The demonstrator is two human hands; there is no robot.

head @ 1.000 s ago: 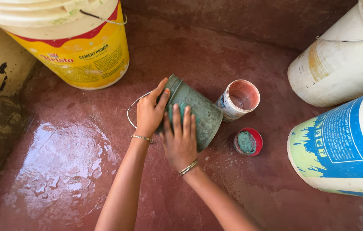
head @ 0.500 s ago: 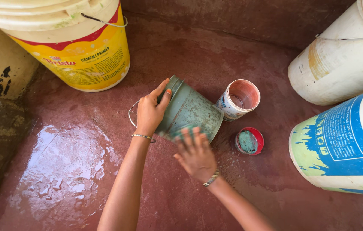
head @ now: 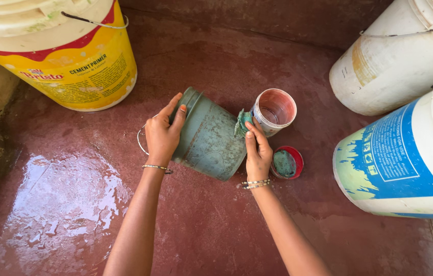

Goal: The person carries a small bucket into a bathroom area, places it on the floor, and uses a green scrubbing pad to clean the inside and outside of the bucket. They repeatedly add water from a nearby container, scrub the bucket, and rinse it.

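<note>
On the wet red floor, the green bucket [head: 208, 135] lies tilted, rim up-left; left hand [head: 162, 134] grips its rim, right hand [head: 257, 152] presses a green scrubber [head: 242, 121] against its base.

a: how many big buckets round the green can [head: 207, 135]?
b: three. one yellow [head: 68, 61] to its upper left, one white [head: 395, 66] to its upper right, one blue-and-white [head: 405, 163] to its right.
a: small things?
b: one small can [head: 273, 110] and one red lid [head: 288, 162], both just right of it.
</note>
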